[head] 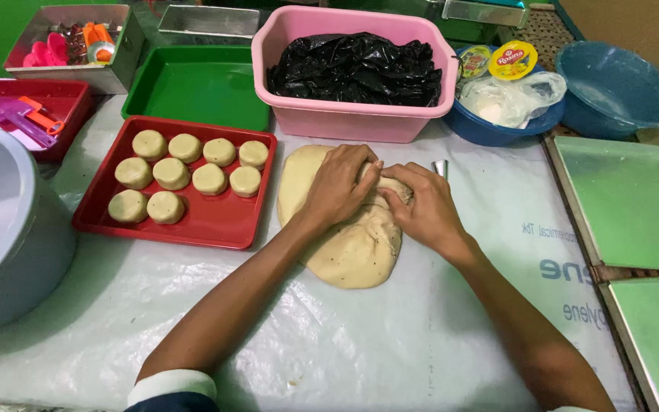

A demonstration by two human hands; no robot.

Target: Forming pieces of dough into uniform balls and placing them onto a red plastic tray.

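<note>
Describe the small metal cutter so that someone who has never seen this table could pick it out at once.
Start at the pink tub lined with black plastic at the back of the table. Just below its right corner, on the white sheet, stands a small shiny metal cutter, beside the right hand pressing the dough. It is the only bare metal piece there.

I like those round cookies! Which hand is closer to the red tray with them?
Left. The left hand presses the dough right beside the red tray; the right hand is farther off, on the dough's other side.
</note>
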